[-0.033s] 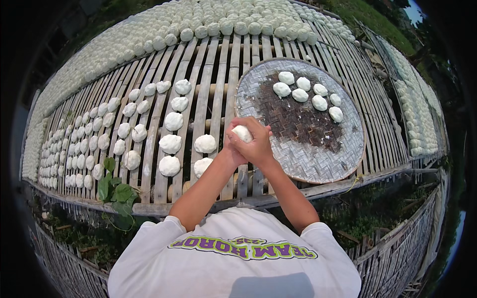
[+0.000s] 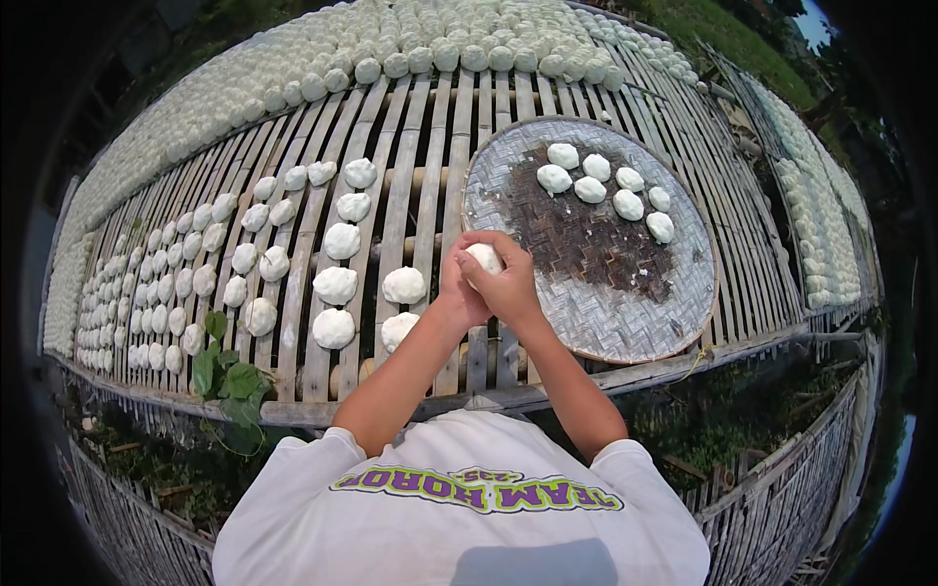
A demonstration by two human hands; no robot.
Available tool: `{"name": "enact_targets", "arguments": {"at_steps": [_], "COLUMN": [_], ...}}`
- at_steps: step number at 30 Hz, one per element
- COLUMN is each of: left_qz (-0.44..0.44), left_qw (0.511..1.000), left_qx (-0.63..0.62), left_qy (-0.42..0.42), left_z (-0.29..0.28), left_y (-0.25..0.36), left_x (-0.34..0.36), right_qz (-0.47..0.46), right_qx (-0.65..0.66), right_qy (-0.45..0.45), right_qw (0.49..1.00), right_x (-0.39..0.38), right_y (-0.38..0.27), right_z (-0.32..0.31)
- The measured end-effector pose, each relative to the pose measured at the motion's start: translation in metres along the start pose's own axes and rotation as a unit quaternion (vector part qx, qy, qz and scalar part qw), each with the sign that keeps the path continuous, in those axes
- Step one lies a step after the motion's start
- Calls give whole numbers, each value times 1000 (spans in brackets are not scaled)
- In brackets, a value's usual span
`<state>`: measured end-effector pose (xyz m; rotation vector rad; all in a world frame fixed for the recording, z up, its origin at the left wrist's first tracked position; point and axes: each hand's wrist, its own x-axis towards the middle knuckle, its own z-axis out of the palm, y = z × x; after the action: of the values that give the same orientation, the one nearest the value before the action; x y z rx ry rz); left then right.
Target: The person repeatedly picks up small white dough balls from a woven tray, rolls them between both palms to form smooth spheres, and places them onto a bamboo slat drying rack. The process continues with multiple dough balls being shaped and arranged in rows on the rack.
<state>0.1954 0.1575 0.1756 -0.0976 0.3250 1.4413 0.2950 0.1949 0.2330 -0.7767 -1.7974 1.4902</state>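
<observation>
Both hands are cupped together around a white dough-like ball (image 2: 485, 258), held above the left edge of the round woven tray. My left hand (image 2: 457, 289) wraps it from the left side and below. Over its right side lies my right hand (image 2: 512, 285), fingers curled and pressed against the left hand. Only the top of the ball shows between the thumbs and fingers. On the tray (image 2: 625, 327) several similar white lumps (image 2: 589, 189) lie grouped toward the far side. Just left of my forearms, two more lumps (image 2: 403, 284) rest on the bamboo slats.
The bamboo slat rack (image 2: 430, 195) stretches across in front of me, with gaps between its slats. Rows of white lumps (image 2: 335, 283) cover its left part, and dense rows (image 2: 445, 54) fill the far side. A leafy vine (image 2: 239, 381) climbs over the near edge.
My clasped hands have shifted slightly, with the right fingers closing in more over the ball. The ball sits a little further right and higher. The lumps on tray and rack stay put.
</observation>
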Motion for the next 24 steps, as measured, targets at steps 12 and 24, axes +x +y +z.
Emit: {"name": "enact_targets", "arguments": {"at_steps": [12,24], "left_qz": [-21,-36], "left_qw": [983,996], "left_qx": [-71,10], "left_qy": [170,77], "left_z": [31,4], "left_y": [3,25], "left_x": [-23,-17], "right_qz": [175,54], "right_qx": [188,190], "right_qy": [-33,-42], "right_qw": [966,979], "right_x": [5,-4], "right_y": [34,24], "right_z": [-9,-1]}}
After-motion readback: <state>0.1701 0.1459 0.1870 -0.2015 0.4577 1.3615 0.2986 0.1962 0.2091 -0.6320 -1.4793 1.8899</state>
